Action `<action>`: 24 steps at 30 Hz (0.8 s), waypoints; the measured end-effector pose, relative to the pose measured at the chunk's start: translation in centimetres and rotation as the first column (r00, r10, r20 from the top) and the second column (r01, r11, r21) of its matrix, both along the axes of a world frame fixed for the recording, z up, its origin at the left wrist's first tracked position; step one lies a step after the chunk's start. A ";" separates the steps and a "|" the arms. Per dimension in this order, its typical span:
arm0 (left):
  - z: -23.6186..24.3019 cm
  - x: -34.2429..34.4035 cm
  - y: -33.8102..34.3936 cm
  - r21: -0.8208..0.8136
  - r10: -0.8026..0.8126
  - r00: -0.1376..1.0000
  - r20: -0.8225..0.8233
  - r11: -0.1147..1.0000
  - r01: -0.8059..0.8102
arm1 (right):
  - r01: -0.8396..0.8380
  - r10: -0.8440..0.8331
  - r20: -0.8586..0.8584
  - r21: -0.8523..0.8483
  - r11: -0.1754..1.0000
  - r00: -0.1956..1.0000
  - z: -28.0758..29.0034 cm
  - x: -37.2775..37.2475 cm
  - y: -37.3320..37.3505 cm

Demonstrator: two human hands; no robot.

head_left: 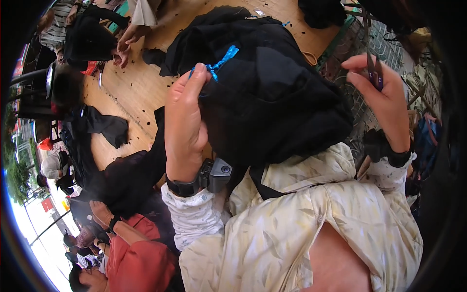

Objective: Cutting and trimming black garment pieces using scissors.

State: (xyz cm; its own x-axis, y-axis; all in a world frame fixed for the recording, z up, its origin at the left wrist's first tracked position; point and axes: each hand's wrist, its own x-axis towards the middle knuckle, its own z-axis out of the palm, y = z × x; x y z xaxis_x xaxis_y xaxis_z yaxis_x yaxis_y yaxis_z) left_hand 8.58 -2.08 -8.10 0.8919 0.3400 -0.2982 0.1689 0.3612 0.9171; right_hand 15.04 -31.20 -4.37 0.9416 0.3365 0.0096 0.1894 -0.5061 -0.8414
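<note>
A bundle of black cloth (pixel 272 102) lies across my lap and over the near edge of the table. On its left side, my left hand (pixel 187 114) pinches a bright blue tie (pixel 224 59) between thumb and fingers; its loose ends stick up past the thumb. My right hand (pixel 386 100) is raised to the right of the bundle, apart from it. Small dark thread snips (pixel 374 73) rest in that hand, blades pointing up, while thumb and forefinger reach toward the cloth. Whether a thread runs between those fingertips is too fine to see.
The wooden table (pixel 114 92) carries dark scraps and more black garments (pixel 104 126). Across it, another person's hands (pixel 127 46) are close to the tabletop. At lower left, a person in a red top (pixel 141 253) handles black cloth. A tan loop (pixel 310 58) lies beside my bundle.
</note>
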 end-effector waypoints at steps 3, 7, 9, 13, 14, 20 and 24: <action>0.4 -0.7 0.1 -0.039 -0.009 1.000 0.024 0.999 0.010 | -0.306 0.309 0.019 0.209 0.929 0.951 1.1 -1.6 6.3; 0.3 -0.7 -0.8 -0.051 0.061 0.998 -0.002 0.997 -0.061 | -0.305 0.319 -0.067 0.160 0.939 0.945 -0.9 -2.1 10.7; 0.3 -0.8 -0.9 -0.089 0.042 0.999 0.034 0.995 -0.039 | -0.270 0.295 -0.133 0.174 0.947 0.946 -1.4 -2.4 11.5; -0.3 -1.2 -1.2 -0.082 0.121 0.992 -0.020 0.989 -0.122 | -0.241 0.289 -0.191 0.239 0.941 0.938 -2.7 -2.6 12.2; -0.4 -1.2 -1.3 -0.085 0.116 0.993 -0.018 0.990 -0.117 | -0.247 0.312 -0.258 0.257 0.934 0.914 -2.9 -2.5 12.2; -1.0 -1.5 -0.9 -0.135 0.101 0.994 -0.033 0.985 -0.105 | -0.185 0.359 -0.473 0.376 0.908 0.804 -3.1 -2.1 11.3; -1.3 -1.8 -0.6 -0.116 0.073 0.996 -0.049 0.990 -0.078 | -0.147 0.373 -0.601 0.392 0.908 0.706 -2.9 -2.0 10.5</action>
State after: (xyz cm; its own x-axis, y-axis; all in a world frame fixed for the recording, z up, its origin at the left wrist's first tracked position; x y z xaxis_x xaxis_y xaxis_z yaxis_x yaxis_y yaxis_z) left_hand 6.75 -2.63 -9.43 0.8499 0.3665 -0.3785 0.1763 0.4791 0.8598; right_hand 13.00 -20.74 -7.31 0.6224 0.6555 -0.4277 -0.3746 -0.2303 -0.8981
